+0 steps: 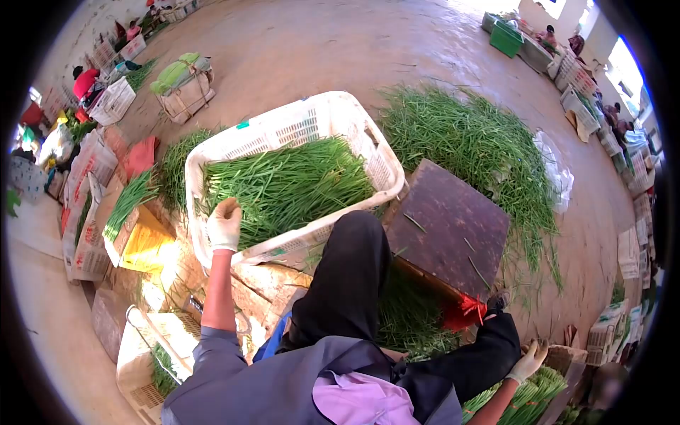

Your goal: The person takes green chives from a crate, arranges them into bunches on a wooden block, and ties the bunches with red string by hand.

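Observation:
My left hand, in a pale glove with bare fingertips, is over the near left side of a large white plastic crate. Its fingers are curled beside the cut ends of long green stems lying in the crate; whether anything is in them is hidden. Far to the right, my right hand, gloved the same way, has its fingers stretched and slightly apart. It is just above bundled green stems at the lower right and holds nothing that I can see.
A dark wooden board stands beside my knee. Loose greens are heaped behind it. At left are a yellow box and a white basket. A tied bundle sits farther off; people work along both walls.

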A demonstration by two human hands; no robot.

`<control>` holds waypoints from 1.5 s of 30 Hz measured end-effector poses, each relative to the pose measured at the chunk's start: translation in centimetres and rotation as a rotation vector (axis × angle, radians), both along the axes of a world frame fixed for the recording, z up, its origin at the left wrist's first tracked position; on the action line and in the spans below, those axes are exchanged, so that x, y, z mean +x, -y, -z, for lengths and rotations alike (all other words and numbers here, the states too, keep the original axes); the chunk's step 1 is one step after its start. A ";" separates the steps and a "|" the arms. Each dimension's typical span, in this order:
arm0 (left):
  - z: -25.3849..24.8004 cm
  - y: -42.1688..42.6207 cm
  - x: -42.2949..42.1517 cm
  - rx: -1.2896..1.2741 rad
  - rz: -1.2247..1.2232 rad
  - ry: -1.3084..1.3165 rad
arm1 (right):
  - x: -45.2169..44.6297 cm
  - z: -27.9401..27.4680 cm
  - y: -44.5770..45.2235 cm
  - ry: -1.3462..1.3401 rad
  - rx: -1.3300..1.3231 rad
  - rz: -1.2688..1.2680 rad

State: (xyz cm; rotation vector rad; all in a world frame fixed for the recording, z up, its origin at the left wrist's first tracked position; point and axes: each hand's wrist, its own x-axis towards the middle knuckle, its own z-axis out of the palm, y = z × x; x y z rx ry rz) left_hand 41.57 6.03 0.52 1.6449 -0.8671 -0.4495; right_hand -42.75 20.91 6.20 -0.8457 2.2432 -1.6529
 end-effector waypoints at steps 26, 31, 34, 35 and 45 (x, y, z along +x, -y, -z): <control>15.1 27.4 -10.4 0.906 0.571 0.577 | 0.5 -1.4 0.4 -0.212 0.297 0.243; 12.4 28.1 -13.3 0.600 0.598 0.542 | -0.7 -1.0 -0.3 -0.150 0.287 0.225; 14.5 28.0 -17.7 0.564 0.747 0.572 | -1.1 -0.7 -0.4 -0.164 0.297 0.230; 17.4 27.3 -19.0 0.611 0.707 0.758 | -0.9 -0.7 -0.4 -0.168 0.294 0.237; 16.1 29.1 -17.2 0.721 0.779 0.472 | 0.1 -0.4 -0.5 -0.115 0.235 0.236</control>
